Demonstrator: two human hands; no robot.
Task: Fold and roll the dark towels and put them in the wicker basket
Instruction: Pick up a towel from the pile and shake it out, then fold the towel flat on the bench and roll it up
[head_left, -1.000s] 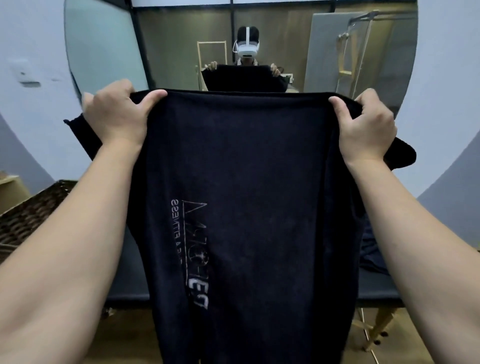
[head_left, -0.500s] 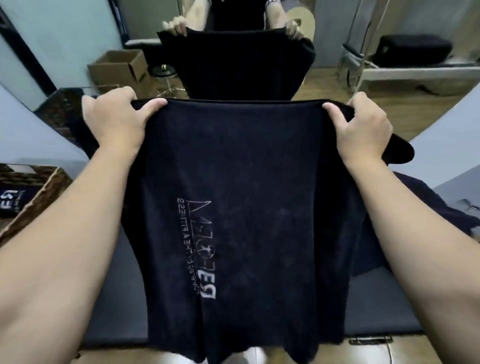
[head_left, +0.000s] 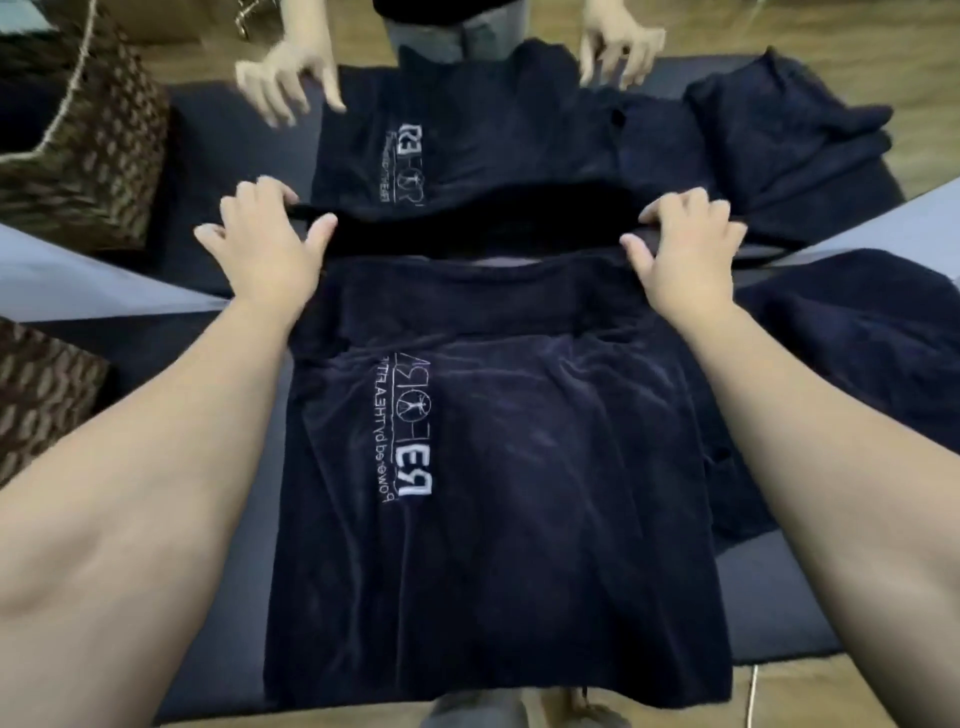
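Note:
A dark towel (head_left: 498, 499) with a pale printed logo lies spread on the padded table (head_left: 779, 603), its near end hanging over the front edge. My left hand (head_left: 265, 244) pinches the far left corner and my right hand (head_left: 685, 244) the far right corner. Both corners are held slightly raised, right at the mirror, while the edge between them sags. At the left edge stands the wicker basket (head_left: 47, 400), only partly in view. A mirror behind the table repeats the towel, both hands and the basket.
More dark towels (head_left: 857, 338) lie in a loose heap on the table to the right, touching the spread towel. The mirror and grey wall close off the far side. Wooden floor shows below the table's front edge.
The towel, held up hanging in front of me before, has come down flat onto the table. My hands lowered and moved forward with its top edge, and my view tilted down.

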